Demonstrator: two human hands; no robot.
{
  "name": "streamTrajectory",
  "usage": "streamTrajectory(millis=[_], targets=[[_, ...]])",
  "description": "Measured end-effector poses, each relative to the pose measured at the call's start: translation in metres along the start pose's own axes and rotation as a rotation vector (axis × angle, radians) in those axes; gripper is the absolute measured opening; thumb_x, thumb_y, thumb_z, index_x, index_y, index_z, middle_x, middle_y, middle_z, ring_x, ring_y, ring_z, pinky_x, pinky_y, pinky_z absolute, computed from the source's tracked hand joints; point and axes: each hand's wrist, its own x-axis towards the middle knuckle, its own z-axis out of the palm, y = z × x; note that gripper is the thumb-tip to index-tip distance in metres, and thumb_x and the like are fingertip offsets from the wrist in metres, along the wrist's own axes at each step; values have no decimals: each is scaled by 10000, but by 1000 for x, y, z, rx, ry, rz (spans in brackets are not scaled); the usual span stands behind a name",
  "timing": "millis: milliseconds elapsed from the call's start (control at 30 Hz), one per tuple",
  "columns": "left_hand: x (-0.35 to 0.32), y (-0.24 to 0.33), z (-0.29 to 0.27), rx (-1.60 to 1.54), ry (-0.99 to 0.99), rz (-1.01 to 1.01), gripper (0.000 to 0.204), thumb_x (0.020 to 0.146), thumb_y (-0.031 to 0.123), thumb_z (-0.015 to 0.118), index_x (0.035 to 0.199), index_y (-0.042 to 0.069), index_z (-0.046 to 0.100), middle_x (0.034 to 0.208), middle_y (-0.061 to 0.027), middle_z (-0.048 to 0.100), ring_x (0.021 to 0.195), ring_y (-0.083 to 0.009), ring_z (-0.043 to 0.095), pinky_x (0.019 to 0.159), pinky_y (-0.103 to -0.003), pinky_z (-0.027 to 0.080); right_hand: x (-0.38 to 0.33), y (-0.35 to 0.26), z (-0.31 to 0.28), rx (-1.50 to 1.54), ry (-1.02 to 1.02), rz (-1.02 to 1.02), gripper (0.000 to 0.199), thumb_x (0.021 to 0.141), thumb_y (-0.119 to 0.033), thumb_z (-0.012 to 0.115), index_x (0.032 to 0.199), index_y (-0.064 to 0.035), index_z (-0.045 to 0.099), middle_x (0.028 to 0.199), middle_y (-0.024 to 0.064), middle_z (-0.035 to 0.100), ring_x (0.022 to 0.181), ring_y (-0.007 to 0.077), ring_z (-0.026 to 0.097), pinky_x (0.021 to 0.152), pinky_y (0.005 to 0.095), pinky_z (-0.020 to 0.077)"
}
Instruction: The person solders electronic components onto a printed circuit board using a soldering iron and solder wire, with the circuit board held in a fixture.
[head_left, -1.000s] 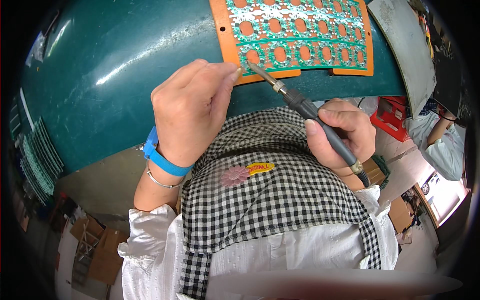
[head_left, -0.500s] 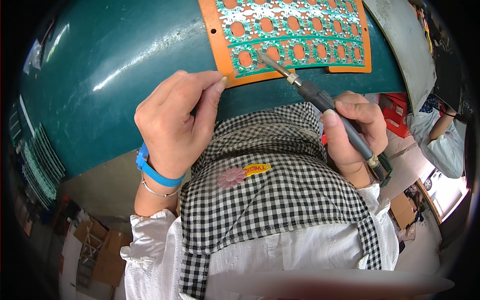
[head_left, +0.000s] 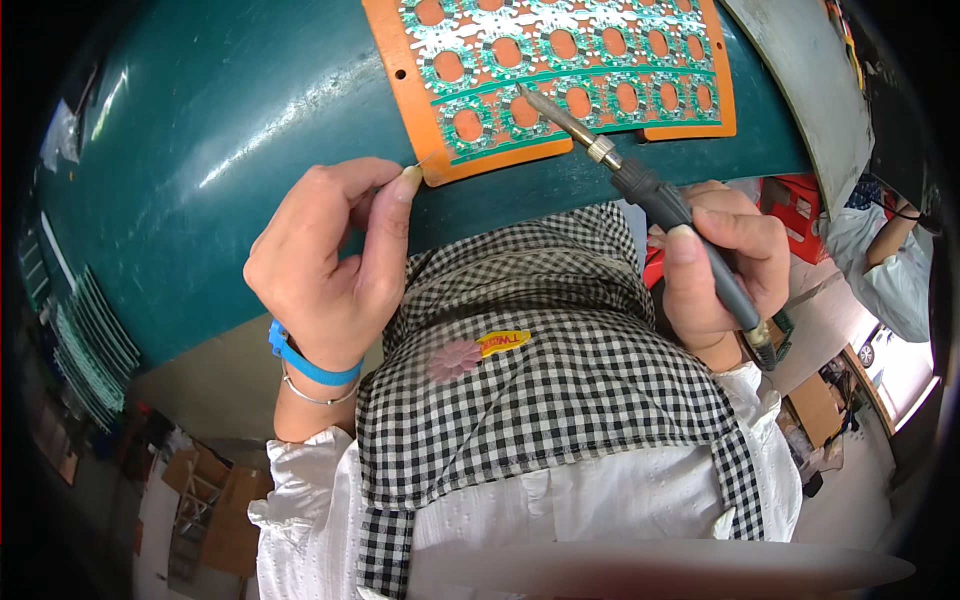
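Note:
A panel of green ring-shaped circuit boards (head_left: 545, 77) lies in an orange tray (head_left: 400, 112) at the top of the head view. My right hand (head_left: 735, 265) grips the dark handle of a soldering iron (head_left: 650, 195). The iron slants up and left, its metal tip over the second ring of the nearest row; whether it touches cannot be told. Beside the tray's near left corner, my left hand (head_left: 335, 245) is closed in a pinch of thumb and forefinger. From the pinch a thin wire (head_left: 425, 160) pokes out toward the boards. A blue band circles my left wrist.
The tray rests on a dark green tabletop (head_left: 250, 110). At the far left stands a row of thin green boards (head_left: 95, 345). A grey panel (head_left: 785, 80) borders the table on the right, with a red container (head_left: 795, 215) and another person's arm (head_left: 885, 245) beyond.
The whole scene has shifted slightly left in the picture. Over the boards, the iron's tip has moved right and a little farther away. The thin wire in my left hand now shows.

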Motion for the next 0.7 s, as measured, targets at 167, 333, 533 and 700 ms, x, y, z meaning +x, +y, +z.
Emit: streamTrajectory(millis=[167,333,533,700], targets=[[0,3,-4,12,28,-42,169,773,-24,779,802,2,615,729,-64,627,571,-72,545,471,-208,405,1,4,-13,97,49,37,250,801,50,702,983,16,534,746,132,616,592,142,565,551,254,447],[19,15,1,73,-35,140,410,627,105,899,783,41,526,956,-118,664,678,-195,543,566,-296,439,15,3,-46,137,436,-20,177,834,32,644,988,20,558,770,153,628,581,183,605,560,261,522],[50,28,30,348,-220,317,747,446,254,922,1064,51,556,1351,-134,543,898,-337,526,742,-410,500,56,29,-118,-130,884,-163,206,836,29,702,1017,36,604,827,112,669,631,136,650,592,212,517],[60,28,32,480,-365,286,1137,377,268,942,1384,88,447,1426,-187,458,1129,-423,482,871,-446,530,109,63,-159,-382,962,-345,198,846,-17,744,1001,20,628,816,27,648,685,62,599,614,185,481]])
